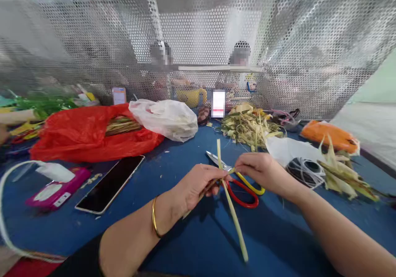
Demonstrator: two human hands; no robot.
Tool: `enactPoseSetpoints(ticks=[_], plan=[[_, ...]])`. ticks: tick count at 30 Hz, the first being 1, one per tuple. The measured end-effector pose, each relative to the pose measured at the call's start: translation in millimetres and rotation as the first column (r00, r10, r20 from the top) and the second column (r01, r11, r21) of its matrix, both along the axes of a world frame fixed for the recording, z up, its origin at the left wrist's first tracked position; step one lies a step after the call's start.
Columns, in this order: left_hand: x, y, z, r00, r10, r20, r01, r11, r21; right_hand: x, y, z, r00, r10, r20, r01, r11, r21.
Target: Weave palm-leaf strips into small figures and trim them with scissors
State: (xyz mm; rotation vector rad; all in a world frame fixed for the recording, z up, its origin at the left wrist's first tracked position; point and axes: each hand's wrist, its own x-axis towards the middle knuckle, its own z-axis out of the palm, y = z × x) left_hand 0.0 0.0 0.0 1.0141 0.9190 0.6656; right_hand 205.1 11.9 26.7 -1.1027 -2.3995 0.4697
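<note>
Hands at work over blue surface, head view. L hand, ctr of frame, has thumb & fingers closed on long strip of pale, dry plant matter, gripping it near its crossing w/ a second strip; long strip runs from just above ctr down to lower ctr-right. R hand, right of ctr, pinches the second strip's end btwn thumb & fingers; whether the two strips join is hidden by the L hand's fingers. Brownish stalk passes under L hand, toward lower left. Gold bangle on L wrist.

Scissors, w/ 1 red & 1 yellow handle loop, lie behind & btwn the hands, blades toward upper left. Mid-left: dark-screened phone, magenta pack; above them, red bag w/ dry stalks showing, & translucent bag touching its R end. Upper right of ctr: heap of dry strips. Far right: cord coil, loose husks beside it, orange packet above. Perforated screen spans top of frame.
</note>
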Motion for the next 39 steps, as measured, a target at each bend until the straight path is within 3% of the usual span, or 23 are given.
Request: enactPoseSetpoints(ticks=[4,7,9,11,13,16,18,25,39], plan=[[2,-1,5.5,0.997,0.079,-0.003,-0.079,0.993,-0.088,0,0,-1.5,0.995,-0.077,0.061,0.065,0.981,0.184],[1,-1,7.9,0.988,0.148,0.038,-0.142,0.981,-0.13,-10,-11,6.2,0.989,-0.138,0.054,0.1,0.892,0.441],[0,0,8.0,0.978,0.174,0.117,-0.156,0.977,-0.144,-20,-23,10.6,0.992,-0.086,0.095,0.02,0.838,0.545],[-1,1,7.1,0.964,0.167,0.207,-0.136,0.979,-0.152,-31,-33,9.9,0.964,0.04,0.262,-0.182,0.816,0.549],[-1,2,5.7,0.955,0.138,0.261,-0.102,0.984,-0.146,-39,-39,4.0,0.912,0.061,0.405,-0.294,0.787,0.542],[0,3,4.1,0.948,0.152,0.278,-0.109,0.981,-0.162,-45,-39,-7.6,0.858,0.01,0.514,-0.352,0.741,0.572],[2,2,3.5,0.94,0.197,0.277,-0.147,0.971,-0.19,-45,-37,-12.7,0.867,-0.009,0.499,-0.338,0.724,0.601],[7,-1,0.7,0.927,0.238,0.289,-0.18,0.961,-0.212,-44,-36,-17.1,0.951,0.065,0.303,-0.237,0.785,0.573],[7,-1,-7.9,0.94,0.206,0.27,-0.181,0.977,-0.115,-53,-42,-22.4,0.962,0.185,0.202,-0.264,0.821,0.506]])
